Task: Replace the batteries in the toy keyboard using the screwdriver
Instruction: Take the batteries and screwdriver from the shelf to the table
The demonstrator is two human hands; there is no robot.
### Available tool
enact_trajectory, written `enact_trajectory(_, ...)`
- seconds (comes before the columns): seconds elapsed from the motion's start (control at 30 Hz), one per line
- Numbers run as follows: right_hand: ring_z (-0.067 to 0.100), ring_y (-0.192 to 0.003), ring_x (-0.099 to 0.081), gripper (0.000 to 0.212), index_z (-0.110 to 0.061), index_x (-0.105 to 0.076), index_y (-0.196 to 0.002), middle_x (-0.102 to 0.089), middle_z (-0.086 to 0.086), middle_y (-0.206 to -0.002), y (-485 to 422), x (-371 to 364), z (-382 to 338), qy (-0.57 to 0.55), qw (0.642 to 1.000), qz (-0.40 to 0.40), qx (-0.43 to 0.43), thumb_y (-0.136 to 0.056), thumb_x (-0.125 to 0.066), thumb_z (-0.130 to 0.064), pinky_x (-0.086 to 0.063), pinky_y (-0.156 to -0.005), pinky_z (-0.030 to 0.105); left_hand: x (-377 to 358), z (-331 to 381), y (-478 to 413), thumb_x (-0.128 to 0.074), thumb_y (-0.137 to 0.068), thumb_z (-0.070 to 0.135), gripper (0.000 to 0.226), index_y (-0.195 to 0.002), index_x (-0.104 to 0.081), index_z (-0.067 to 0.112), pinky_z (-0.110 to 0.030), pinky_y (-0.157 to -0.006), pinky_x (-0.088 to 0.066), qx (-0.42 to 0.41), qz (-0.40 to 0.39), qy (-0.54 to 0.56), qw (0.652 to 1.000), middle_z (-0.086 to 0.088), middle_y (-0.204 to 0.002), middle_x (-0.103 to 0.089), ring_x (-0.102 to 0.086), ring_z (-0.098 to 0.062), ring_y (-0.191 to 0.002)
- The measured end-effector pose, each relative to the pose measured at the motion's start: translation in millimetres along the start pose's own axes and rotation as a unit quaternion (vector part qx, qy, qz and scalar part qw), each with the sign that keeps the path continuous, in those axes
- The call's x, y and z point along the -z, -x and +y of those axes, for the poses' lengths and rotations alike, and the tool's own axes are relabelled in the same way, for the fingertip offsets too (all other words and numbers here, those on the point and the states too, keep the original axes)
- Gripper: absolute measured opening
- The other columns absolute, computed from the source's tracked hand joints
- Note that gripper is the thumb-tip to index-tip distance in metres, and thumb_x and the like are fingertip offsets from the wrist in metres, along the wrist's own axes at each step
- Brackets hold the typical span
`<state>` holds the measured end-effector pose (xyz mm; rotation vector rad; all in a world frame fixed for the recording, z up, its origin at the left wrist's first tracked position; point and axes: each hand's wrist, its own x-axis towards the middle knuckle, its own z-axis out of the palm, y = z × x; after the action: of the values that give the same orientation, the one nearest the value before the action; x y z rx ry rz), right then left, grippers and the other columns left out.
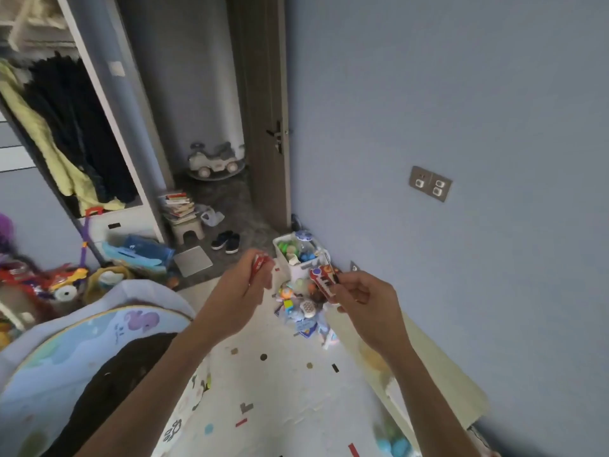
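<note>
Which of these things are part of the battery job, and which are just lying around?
In use: toy keyboard and screwdriver, both in the right hand; small red item in the left hand.
Lying about: toy bin, loose toys, shoes, book stack, ride-on car.

White toy bin (297,270) beside wall (461,94)

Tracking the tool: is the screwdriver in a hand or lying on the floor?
In hand. The right hand grips the screwdriver alongside the toy keyboard, thin shaft sticking up; the left hand pinches a small red item.
</note>
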<state>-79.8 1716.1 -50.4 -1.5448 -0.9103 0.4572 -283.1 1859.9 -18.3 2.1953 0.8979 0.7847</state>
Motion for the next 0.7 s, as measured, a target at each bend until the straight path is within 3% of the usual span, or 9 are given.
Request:
enact_trajectory(0.13, 0.015, -0.078, -0.08, 0.016, -0.019, -0.076, -0.093, -0.082, -0.003, -0.082, -65, 29, 22, 0.004, 0.999, 0.049, -0.02, -0.093, -0.074, -0.003, -0.064, -0.074, 0.035, -51, 2, -105, -0.042, -0.111, 0.04, 0.027, -0.093, -0.055, 0.025, -0.053, -0.062, -0.055, -0.046, -0.063, 0.014, 0.997, -0.008, -0.07, -0.064, -0.062, -0.026, -0.059)
enact_trajectory(0.23, 0.019, -0.079, -0.08, 0.012, -0.019, -0.076, -0.095, -0.082, 0.001, -0.085, -101, 63, 41, 0.034, 0.992, 0.113, -0.046, -0.094, -0.074, -0.007, -0.065, -0.075, 0.043, -98, 13, -168, -0.043, -0.112, 0.035, 0.025, -0.09, -0.052, 0.03, -0.042, -0.054, -0.05, -0.087, -0.114, 0.061, 0.988, 0.0, -0.064, -0.059, -0.057, -0.012, -0.052)
enact_trajectory(0.3, 0.017, -0.078, -0.08, 0.009, -0.014, -0.075, -0.098, -0.081, 0.002, -0.086, -115, 87, 56, 0.045, 0.985, 0.153, -0.071, -0.094, -0.073, -0.006, -0.065, -0.076, 0.045, -134, 23, -202, -0.043, -0.111, 0.041, 0.021, -0.093, -0.053, 0.034, -0.044, -0.056, -0.05, -0.124, -0.168, 0.089, 0.974, 0.006, -0.064, -0.057, -0.054, -0.009, -0.053)
enact_trajectory(0.4, 0.015, -0.077, -0.08, 0.008, -0.015, -0.075, -0.097, -0.079, -0.002, -0.085, -129, 117, 80, 0.075, 0.968, 0.214, -0.106, -0.094, -0.074, -0.007, -0.065, -0.075, 0.043, -193, 36, -245, -0.041, -0.106, 0.052, 0.027, -0.104, -0.053, 0.028, -0.052, -0.063, -0.053, -0.172, -0.232, 0.108, 0.951, -0.003, -0.064, -0.056, -0.055, -0.022, -0.056)
enact_trajectory(0.5, 0.013, -0.078, -0.08, 0.01, -0.018, -0.076, -0.095, -0.078, -0.005, -0.084, -143, 135, 107, 0.089, 0.95, 0.265, -0.14, -0.094, -0.075, -0.009, -0.064, -0.074, 0.04, -252, 42, -283, -0.039, -0.105, 0.056, 0.032, -0.106, -0.051, 0.027, -0.054, -0.059, -0.052, -0.222, -0.29, 0.127, 0.922, -0.016, -0.066, -0.056, -0.055, -0.034, -0.057)
enact_trajectory(0.6, 0.014, -0.079, -0.079, 0.009, -0.019, -0.076, -0.096, -0.079, -0.004, -0.085, -159, 146, 135, 0.106, 0.927, 0.318, -0.167, -0.093, -0.075, -0.01, -0.064, -0.076, 0.044, -306, 39, -316, -0.038, -0.105, 0.056, 0.028, -0.105, -0.05, 0.03, -0.058, -0.056, -0.048, -0.248, -0.346, 0.148, 0.893, -0.02, -0.067, -0.054, -0.052, -0.039, -0.056)
enact_trajectory(0.7, 0.01, -0.083, -0.08, 0.007, -0.032, -0.076, -0.095, -0.081, -0.009, -0.086, -175, 153, 161, 0.115, 0.903, 0.359, -0.205, -0.09, -0.076, -0.027, -0.064, -0.077, 0.051, -355, 30, -342, -0.039, -0.106, 0.054, 0.024, -0.104, -0.048, 0.032, -0.058, -0.054, -0.045, -0.254, -0.398, 0.158, 0.867, -0.014, -0.064, -0.048, -0.049, -0.039, -0.056)
